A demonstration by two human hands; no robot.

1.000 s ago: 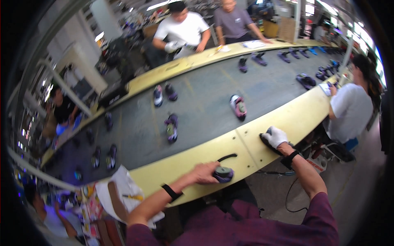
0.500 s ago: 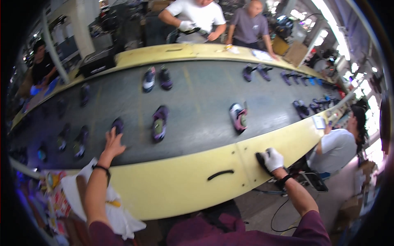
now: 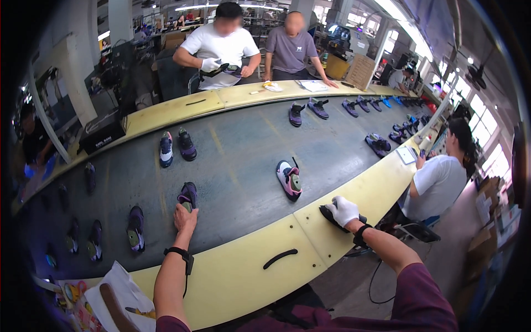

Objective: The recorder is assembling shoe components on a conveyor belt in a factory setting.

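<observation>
My bare left hand (image 3: 186,217) is closed on the heel end of a purple and black shoe (image 3: 188,191) on the dark conveyor belt. A green insole shows inside that shoe. My right hand (image 3: 345,211), in a white glove, grips a black oblong tool (image 3: 328,214) resting at the yellow table edge; the glove hides much of it, and I cannot tell its exact kind. A white, pink and purple shoe (image 3: 289,180) lies on the belt between my hands. Left of my left hand lies another dark purple shoe (image 3: 135,228).
More shoes line the belt, including a pair (image 3: 187,145) beyond my left hand. A black curved handle (image 3: 280,258) lies on the near yellow ledge (image 3: 238,282). White cloth (image 3: 124,288) is at lower left. Two people stand across the belt; another sits at right (image 3: 437,188).
My left hand has moved right from over one shoe to the heel of another. My right hand still holds the black tool at the ledge. The view has shifted.
</observation>
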